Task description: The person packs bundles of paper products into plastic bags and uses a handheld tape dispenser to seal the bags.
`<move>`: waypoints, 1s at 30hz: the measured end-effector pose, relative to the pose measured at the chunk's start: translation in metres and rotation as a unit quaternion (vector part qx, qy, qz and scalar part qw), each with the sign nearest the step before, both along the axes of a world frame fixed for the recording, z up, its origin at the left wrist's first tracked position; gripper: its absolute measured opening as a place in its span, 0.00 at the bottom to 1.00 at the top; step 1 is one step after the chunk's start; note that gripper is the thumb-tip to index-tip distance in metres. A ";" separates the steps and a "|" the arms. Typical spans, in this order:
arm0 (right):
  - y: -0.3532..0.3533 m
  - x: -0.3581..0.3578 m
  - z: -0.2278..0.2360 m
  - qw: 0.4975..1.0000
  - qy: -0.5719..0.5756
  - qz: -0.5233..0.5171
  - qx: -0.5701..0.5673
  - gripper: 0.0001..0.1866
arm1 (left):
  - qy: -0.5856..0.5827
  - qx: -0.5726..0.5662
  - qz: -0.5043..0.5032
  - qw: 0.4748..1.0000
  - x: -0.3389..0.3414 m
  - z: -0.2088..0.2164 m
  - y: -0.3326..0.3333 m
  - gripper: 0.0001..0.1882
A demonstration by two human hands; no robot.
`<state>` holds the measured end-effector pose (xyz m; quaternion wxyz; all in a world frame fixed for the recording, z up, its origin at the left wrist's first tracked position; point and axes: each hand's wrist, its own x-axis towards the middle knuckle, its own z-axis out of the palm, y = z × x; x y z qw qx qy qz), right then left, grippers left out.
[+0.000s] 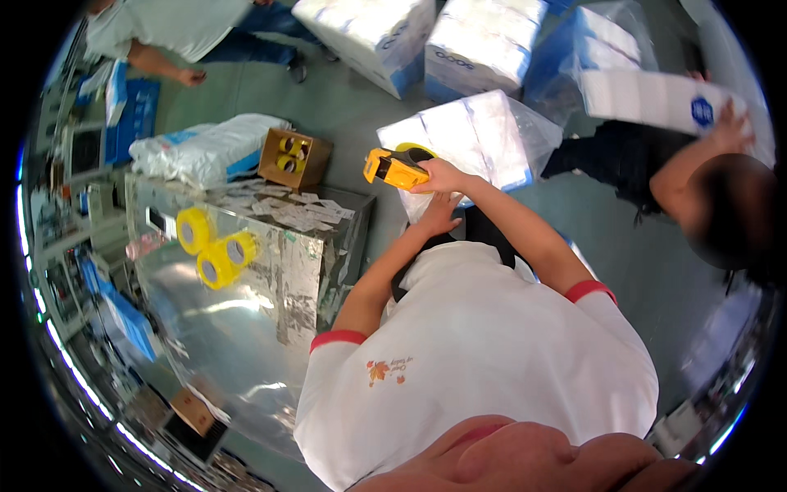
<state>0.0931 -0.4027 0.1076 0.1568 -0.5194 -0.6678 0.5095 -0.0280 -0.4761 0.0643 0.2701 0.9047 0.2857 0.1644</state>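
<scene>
My right hand (443, 176) is wrapped round a yellow tape dispenser (397, 170), which carries a roll of yellow tape. The dispenser sits over the near left edge of a bundle of white packs (475, 135) in a clear plastic bag (534, 123). Just below it, my left hand (438, 215) rests against the bundle's near side with its fingers apart and holds nothing. Part of the bundle's near end is hidden behind my hands and arms.
A metal-topped table (246, 328) at the left carries yellow tape rolls (216, 269), an open carton (295, 157) and a white sack (209, 152). More bagged bundles (484, 45) stand beyond. At right, a person's hand (730, 127) touches a long white pack (648, 97); another person (188, 33) stands far left.
</scene>
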 end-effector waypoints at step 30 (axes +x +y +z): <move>0.111 0.087 0.033 0.921 -0.286 0.205 -0.166 0.46 | -0.103 -0.186 0.677 0.705 -0.090 -0.138 0.114 0.16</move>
